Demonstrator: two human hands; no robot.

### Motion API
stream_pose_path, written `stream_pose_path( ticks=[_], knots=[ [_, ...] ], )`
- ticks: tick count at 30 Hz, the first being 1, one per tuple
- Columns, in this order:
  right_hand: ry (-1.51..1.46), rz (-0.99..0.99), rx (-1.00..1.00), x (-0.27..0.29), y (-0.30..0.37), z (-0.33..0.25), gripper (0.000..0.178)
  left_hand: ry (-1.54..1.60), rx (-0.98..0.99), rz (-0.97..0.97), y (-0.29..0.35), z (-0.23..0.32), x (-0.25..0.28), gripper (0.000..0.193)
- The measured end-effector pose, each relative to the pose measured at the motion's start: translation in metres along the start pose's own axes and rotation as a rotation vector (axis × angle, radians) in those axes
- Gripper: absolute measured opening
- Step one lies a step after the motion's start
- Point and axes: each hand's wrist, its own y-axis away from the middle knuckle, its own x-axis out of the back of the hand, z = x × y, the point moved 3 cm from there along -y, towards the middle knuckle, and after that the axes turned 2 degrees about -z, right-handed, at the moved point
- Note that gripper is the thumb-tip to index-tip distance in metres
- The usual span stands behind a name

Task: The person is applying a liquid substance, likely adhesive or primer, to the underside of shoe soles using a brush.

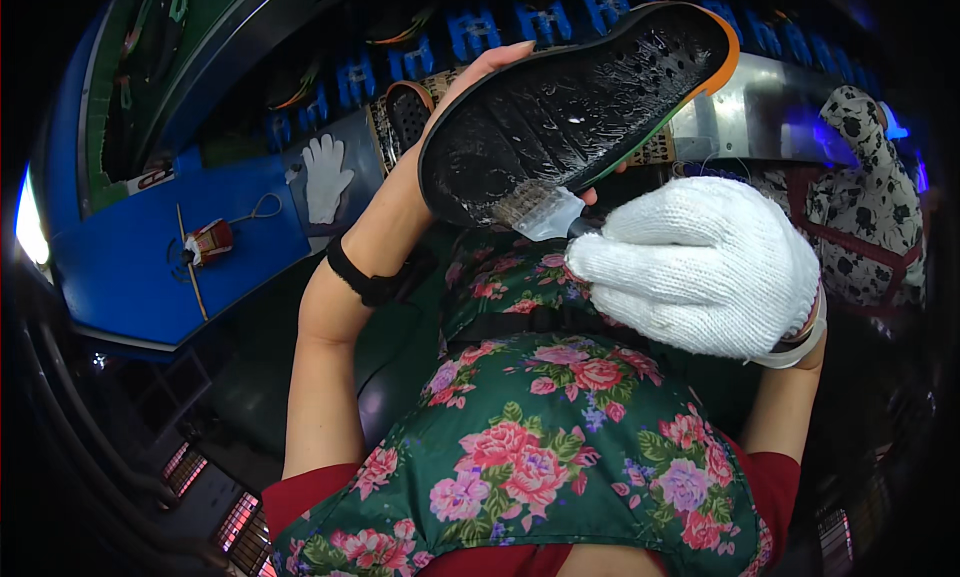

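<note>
My bare left hand (462, 95) is wrapped round a black shoe sole (570, 112), thumb along its near-left edge and fingertips showing beneath. The sole is tilted towards me; its ridged, perforated face shines wet, and an orange and green edge runs along its right end. In a white knitted glove, my right hand (705, 267) is closed round the dark handle of a flat brush (548, 213). The bristles touch the lower, rounded end of the sole.
Behind lies another black sole with an orange rim (408, 115). A white glove (325, 177) rests near a blue table (130, 242) holding a small red object (208, 243). Blue holders (355, 82) line the far side. At right, beside a metal surface (745, 117), is another person's patterned sleeve (860, 127).
</note>
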Motion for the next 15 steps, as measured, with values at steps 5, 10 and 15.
stream_pose_path(
  ticks=[5,10,15],
  knots=[
    [-0.038,-0.045,-0.082,-0.001,-0.006,-0.006,0.039,-0.158,0.018,-0.020,-0.006,0.000,0.005,0.071],
    [0.041,0.185,0.167,-0.001,-0.002,0.012,0.031,-0.178,-0.025,-0.008,-0.002,-0.002,0.006,0.059],
    [-0.097,0.233,-0.021,-0.005,0.005,0.031,0.028,-0.012,-0.161,0.101,0.000,0.001,0.008,0.047]
  ],
)
